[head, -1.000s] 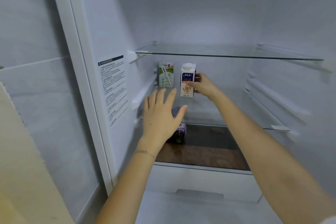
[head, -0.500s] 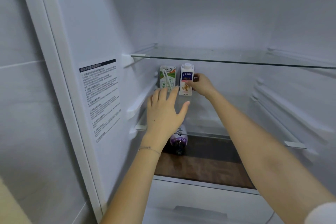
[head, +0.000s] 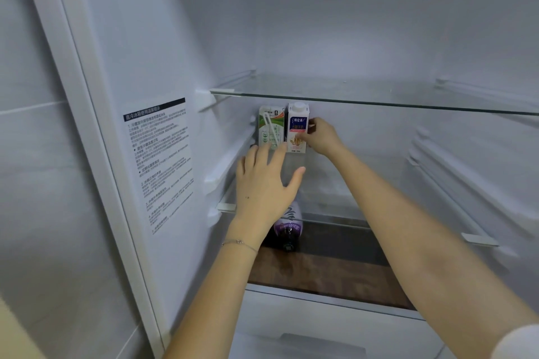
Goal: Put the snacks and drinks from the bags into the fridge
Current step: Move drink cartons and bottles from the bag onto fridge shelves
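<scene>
Has leaned in over the last second, so the fridge [head: 320,38] interior fills more of the view; no bags in sight. Has crept the left hand [head: 264,183] forward and up a little, fingertips now overlapping the foot of the green carton [head: 271,127]. Farther back, has nudged the white carton [head: 297,128] leftward on the middle glass shelf [head: 329,195]. Clear gap between the two cartons a second ago; now just beside each other, nearly touching, both upright at the far left. Reads as the placing step almost finished for this drink, release not yet made. Looks early in the task: only two cartons and a purple bottle [head: 288,227] in there, the bottle lying on its side on the level below, partly hidden behind the left hand.

Hands, near first. Keeps the left hand released, with fingers straight and slightly spread, thumb out to the right, holding nothing. Cannot tell whether the fingertips touch the green carton or just hover in front of it. Wears a thin bracelet [head: 239,243] on that wrist. Grasps the white carton with the right hand [head: 322,137] — thumb on the front face, fingers round the right edge, pinching at mid-height. Upper glass shelf [head: 379,96] just above the carton's cap, apart from it.
</scene>
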A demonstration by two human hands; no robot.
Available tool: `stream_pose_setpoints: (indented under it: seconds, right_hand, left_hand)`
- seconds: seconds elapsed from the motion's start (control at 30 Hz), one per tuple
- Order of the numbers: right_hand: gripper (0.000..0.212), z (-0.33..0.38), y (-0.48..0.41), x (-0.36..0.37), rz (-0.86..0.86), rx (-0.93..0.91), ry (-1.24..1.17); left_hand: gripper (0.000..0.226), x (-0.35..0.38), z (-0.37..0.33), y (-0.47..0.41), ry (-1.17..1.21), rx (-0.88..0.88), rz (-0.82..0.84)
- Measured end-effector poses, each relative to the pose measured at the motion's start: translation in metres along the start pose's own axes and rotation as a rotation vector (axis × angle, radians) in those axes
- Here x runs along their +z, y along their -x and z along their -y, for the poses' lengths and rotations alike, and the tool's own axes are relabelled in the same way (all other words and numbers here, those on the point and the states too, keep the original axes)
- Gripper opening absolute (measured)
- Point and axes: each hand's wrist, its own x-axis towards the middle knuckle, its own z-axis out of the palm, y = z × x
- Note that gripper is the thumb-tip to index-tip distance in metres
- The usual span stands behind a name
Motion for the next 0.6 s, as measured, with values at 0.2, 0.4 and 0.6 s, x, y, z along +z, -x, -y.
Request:
stream_pose_setpoints:
  seconds: [0.2, 0.4, 0.6]
  right_hand:
    - [0.059, 0.002, 0.017, -0.001, 0.0, 0.063, 0.037]
    - [0.097, 0.013, 0.057, -0.014, -0.067, 0.088, 0.262]
    - [0.085, 0.02, 0.145, -0.05, -0.099, 0.039, 0.524]
  left_hand:
    - [0.069, -0.008, 0.001, 0.011, 0.017, 0.021, -0.016]
    - [0.071, -0.022, -0.003, 0.031, 0.041, 0.044, -0.002]
    - [0.071, -0.037, -0.007, 0.046, 0.089, 0.124, 0.022]
